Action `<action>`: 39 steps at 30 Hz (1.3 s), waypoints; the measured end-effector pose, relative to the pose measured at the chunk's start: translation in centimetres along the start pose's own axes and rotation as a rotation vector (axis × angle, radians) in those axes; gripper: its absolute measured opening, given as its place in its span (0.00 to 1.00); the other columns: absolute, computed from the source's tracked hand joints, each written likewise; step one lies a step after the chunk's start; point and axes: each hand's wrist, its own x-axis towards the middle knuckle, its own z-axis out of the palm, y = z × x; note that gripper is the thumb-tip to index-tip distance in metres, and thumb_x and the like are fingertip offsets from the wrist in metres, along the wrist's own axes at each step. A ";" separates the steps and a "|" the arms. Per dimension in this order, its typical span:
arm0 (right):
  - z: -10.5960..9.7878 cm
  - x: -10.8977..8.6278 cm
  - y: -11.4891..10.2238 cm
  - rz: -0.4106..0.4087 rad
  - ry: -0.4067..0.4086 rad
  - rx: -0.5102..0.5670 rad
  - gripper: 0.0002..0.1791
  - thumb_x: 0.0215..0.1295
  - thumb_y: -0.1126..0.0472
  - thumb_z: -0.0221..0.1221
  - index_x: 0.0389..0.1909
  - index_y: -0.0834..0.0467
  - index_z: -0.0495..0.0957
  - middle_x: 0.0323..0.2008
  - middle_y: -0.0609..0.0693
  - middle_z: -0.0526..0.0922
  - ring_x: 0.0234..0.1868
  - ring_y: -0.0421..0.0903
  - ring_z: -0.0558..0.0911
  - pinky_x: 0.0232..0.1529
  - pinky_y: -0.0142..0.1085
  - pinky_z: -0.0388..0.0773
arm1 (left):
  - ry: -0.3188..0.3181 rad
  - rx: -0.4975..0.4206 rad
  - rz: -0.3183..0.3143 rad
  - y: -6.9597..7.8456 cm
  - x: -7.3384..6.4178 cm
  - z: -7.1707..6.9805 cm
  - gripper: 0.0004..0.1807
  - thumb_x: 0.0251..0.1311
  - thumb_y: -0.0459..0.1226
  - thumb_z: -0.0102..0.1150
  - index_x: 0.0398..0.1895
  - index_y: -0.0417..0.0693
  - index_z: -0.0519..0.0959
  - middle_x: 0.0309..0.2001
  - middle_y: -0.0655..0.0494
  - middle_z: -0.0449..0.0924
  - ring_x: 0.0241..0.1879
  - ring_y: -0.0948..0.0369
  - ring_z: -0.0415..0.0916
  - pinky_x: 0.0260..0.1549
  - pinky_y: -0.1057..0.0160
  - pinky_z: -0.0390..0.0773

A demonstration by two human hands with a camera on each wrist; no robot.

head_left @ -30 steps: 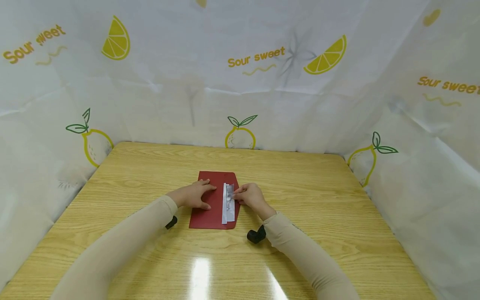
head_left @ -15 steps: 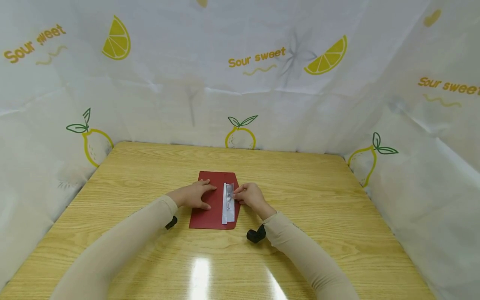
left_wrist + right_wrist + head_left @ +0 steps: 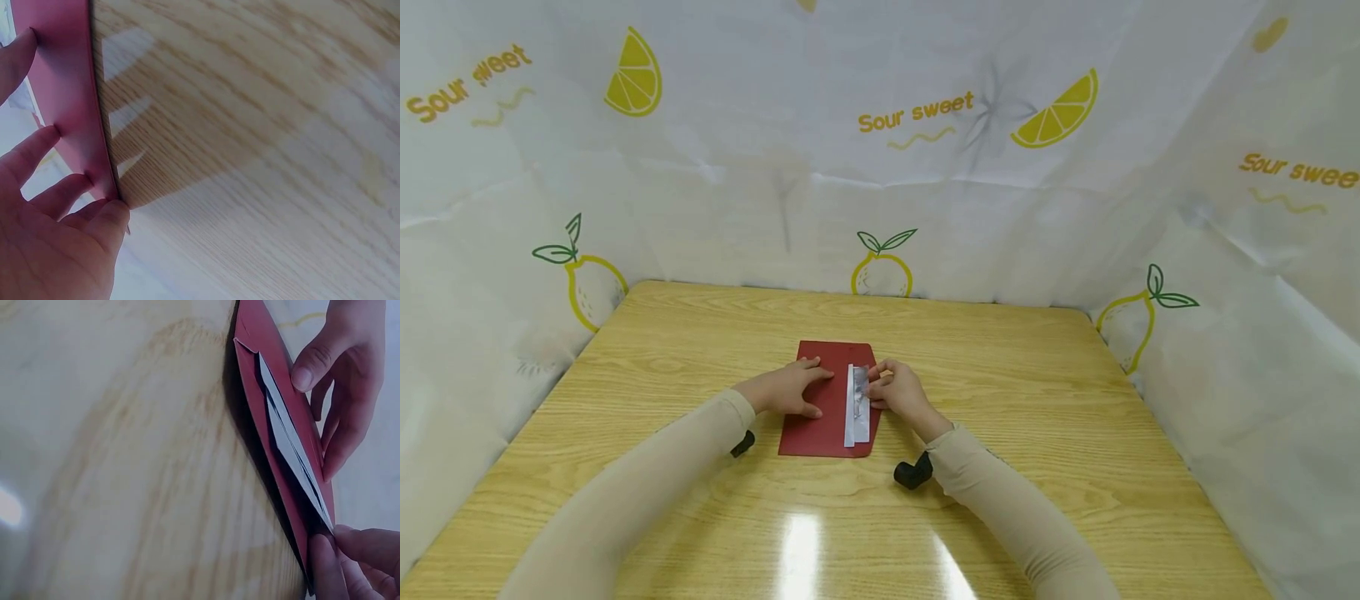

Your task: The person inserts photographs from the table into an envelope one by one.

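A red envelope (image 3: pixel 827 429) lies on the table with its flap spread out to the right. Across the flap side sits a folded white-and-silver paper (image 3: pixel 850 421); in the right wrist view this paper (image 3: pixel 290 440) appears as thin layers at the envelope's mouth. My left hand (image 3: pixel 786 392) presses the envelope's left part with spread fingers, and the left wrist view shows its fingertips (image 3: pixel 53 131) on the red surface near an edge. My right hand (image 3: pixel 906 396) pinches the paper's right edge between thumb and finger, seen at the paper's end in the right wrist view.
The wooden table (image 3: pixel 1037 400) extends around the envelope. A white curtain (image 3: pixel 737 208) printed with lemons stands behind and at both sides. Black wrist devices show under each sleeve, one being the right device (image 3: pixel 913 472).
My right hand's fingers have shifted slightly at the paper's edge, a finger lifting a little. The left hand and the envelope stay in place.
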 end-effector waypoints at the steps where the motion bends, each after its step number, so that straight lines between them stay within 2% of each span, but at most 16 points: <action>1: 0.0 0.0 0.0 0.001 0.000 0.002 0.11 0.60 0.75 0.61 0.43 0.67 0.75 0.27 0.54 0.83 0.26 0.40 0.80 0.30 0.34 0.84 | 0.000 0.001 0.000 0.0 0.0 0.0 0.38 0.58 0.46 0.66 0.71 0.48 0.64 0.75 0.38 0.48 0.74 0.41 0.46 0.69 0.43 0.58; 11: 0.2 0.3 0.2 0.017 0.001 0.032 0.10 0.60 0.75 0.61 0.43 0.68 0.77 0.27 0.52 0.82 0.26 0.38 0.80 0.32 0.34 0.84 | -0.002 0.001 -0.003 0.0 0.0 0.0 0.38 0.58 0.46 0.66 0.71 0.48 0.64 0.75 0.38 0.49 0.74 0.41 0.46 0.69 0.43 0.57; 16: 0.5 0.5 0.3 0.013 -0.001 0.025 0.10 0.61 0.75 0.60 0.43 0.68 0.77 0.29 0.55 0.83 0.27 0.39 0.81 0.34 0.35 0.84 | -0.003 -0.006 0.000 0.1 -0.1 0.0 0.38 0.58 0.45 0.66 0.71 0.47 0.64 0.75 0.38 0.49 0.74 0.41 0.46 0.69 0.43 0.57; 24: 0.6 0.6 0.1 0.020 -0.004 0.018 0.10 0.61 0.75 0.61 0.43 0.67 0.77 0.28 0.53 0.82 0.28 0.40 0.80 0.33 0.34 0.84 | -0.002 -0.015 0.006 0.2 -0.1 0.0 0.38 0.58 0.45 0.66 0.71 0.47 0.64 0.75 0.38 0.48 0.74 0.41 0.46 0.69 0.43 0.56; 31: 0.6 0.6 0.0 0.030 -0.002 0.051 0.13 0.60 0.75 0.61 0.46 0.67 0.75 0.28 0.52 0.79 0.27 0.41 0.81 0.32 0.37 0.85 | -0.002 -0.009 0.009 0.2 -0.2 -0.1 0.38 0.59 0.45 0.66 0.71 0.46 0.64 0.75 0.38 0.48 0.74 0.41 0.46 0.69 0.43 0.56; 39: 0.5 0.7 0.1 0.034 -0.008 0.055 0.13 0.61 0.73 0.61 0.47 0.66 0.76 0.30 0.55 0.82 0.25 0.42 0.83 0.28 0.37 0.84 | -0.005 -0.004 0.005 0.2 -0.2 -0.2 0.38 0.58 0.46 0.66 0.71 0.46 0.64 0.75 0.38 0.48 0.74 0.41 0.47 0.69 0.43 0.57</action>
